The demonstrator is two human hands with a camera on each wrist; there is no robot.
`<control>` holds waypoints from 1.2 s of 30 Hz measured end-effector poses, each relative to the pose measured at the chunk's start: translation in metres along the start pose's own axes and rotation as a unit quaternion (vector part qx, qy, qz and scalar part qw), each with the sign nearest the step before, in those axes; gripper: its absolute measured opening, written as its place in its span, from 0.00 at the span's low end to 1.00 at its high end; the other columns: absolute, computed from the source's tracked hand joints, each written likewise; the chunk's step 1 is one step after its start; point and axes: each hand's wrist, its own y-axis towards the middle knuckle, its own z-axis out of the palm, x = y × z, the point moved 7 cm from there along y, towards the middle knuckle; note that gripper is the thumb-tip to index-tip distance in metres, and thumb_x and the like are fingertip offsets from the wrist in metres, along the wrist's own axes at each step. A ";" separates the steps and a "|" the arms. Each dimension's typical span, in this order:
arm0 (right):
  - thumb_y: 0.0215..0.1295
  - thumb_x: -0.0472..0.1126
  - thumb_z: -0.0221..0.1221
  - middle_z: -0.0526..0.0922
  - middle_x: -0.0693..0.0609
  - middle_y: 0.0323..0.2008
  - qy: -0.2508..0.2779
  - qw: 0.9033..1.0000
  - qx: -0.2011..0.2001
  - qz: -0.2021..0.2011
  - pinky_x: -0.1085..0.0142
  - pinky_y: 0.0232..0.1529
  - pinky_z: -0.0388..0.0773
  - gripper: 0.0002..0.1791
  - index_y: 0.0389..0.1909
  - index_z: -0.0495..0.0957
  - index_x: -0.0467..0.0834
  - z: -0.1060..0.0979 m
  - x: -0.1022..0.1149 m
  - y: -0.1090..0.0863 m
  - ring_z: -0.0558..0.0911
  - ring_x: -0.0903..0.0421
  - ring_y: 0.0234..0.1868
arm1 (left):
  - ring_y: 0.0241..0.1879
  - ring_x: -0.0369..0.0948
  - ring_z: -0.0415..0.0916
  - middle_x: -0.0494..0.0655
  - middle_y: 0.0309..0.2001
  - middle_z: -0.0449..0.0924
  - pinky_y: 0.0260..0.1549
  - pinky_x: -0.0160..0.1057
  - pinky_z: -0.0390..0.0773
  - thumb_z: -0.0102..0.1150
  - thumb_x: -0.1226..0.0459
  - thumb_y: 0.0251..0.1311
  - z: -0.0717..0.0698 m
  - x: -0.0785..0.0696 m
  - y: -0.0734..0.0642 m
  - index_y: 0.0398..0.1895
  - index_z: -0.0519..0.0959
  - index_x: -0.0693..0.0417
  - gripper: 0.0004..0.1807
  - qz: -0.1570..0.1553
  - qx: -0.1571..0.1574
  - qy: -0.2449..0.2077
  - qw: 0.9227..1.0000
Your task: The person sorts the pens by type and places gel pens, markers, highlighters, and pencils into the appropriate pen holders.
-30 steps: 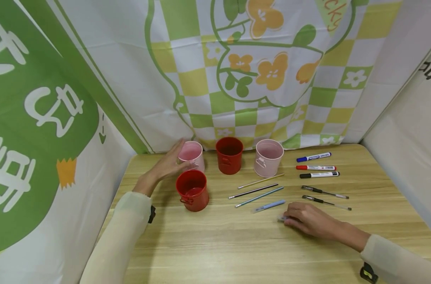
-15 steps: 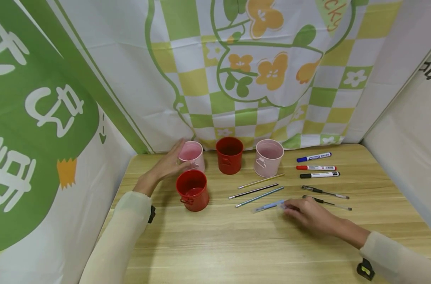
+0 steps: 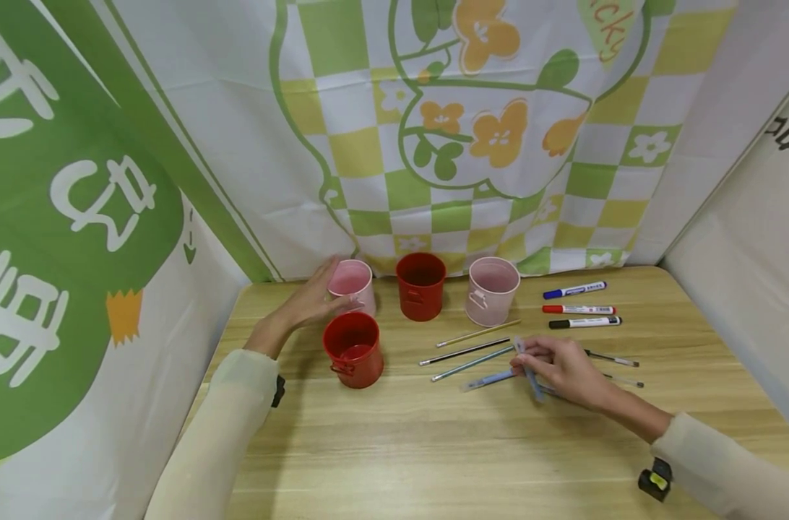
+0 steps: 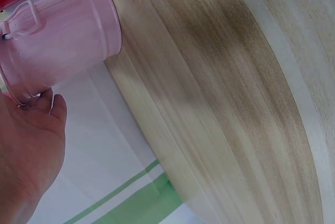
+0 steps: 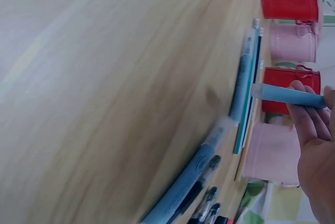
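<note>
My left hand [image 3: 303,307] holds the rim of a small pink bucket [image 3: 366,300] at the back left. The left wrist view shows its fingertips bent against the rim of that bucket [image 4: 63,33]. Over the table, my right hand [image 3: 573,372] pinches a light-blue pen [image 5: 293,97] with a clear end, raised and tilted. A second light-blue pen [image 3: 490,379] lies just left of this hand. Another one [image 5: 183,179] lies on the wood below the hand, largely hidden in the head view. A red bucket [image 3: 358,367] stands in front of the held bucket.
Farther right stand another red bucket [image 3: 421,300] and a paler pink bucket [image 3: 488,307]. A yellow pencil [image 3: 475,334], a black pencil [image 3: 464,352] and a teal pencil [image 3: 466,366] lie before them. Blue [image 3: 574,290], red [image 3: 579,310] and black [image 3: 585,322] markers and black pens [image 3: 618,360] lie at right.
My right hand has picked a light-blue pen off the table, lifted it and turned it steeper while moving slightly away from me. The left hand stays at the pink bucket.
</note>
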 end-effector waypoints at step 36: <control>0.73 0.33 0.52 0.80 0.28 0.49 0.224 0.972 -0.065 -0.029 0.52 0.48 0.78 0.20 0.55 0.63 0.20 0.006 0.038 0.057 0.83 0.40 0.50 | 0.74 0.50 0.48 0.53 0.76 0.48 0.69 0.58 0.53 0.59 0.40 0.59 -0.003 -0.002 0.006 0.78 0.47 0.55 0.53 0.014 -0.025 -0.005 1.000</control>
